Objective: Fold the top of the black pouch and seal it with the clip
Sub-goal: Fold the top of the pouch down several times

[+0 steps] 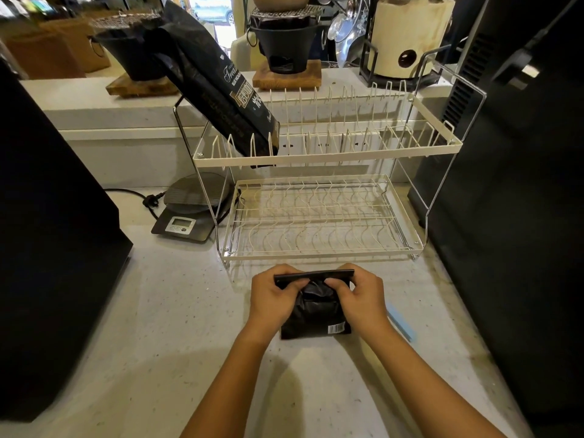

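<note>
A small black pouch (316, 314) lies on the pale counter in front of the dish rack, with a white barcode label at its lower right corner. Its top edge is flattened into a narrow horizontal strip. My left hand (273, 298) pinches the left end of that strip and my right hand (360, 297) pinches the right end. A light blue clip (400, 322) lies on the counter just right of my right wrist, apart from the pouch.
A white two-tier dish rack (325, 248) stands just behind the pouch, with a large black coffee bag (218, 86) leaning in its top tier. A digital scale (186, 221) sits at the rack's left. Dark appliances (47, 248) flank the counter on both sides.
</note>
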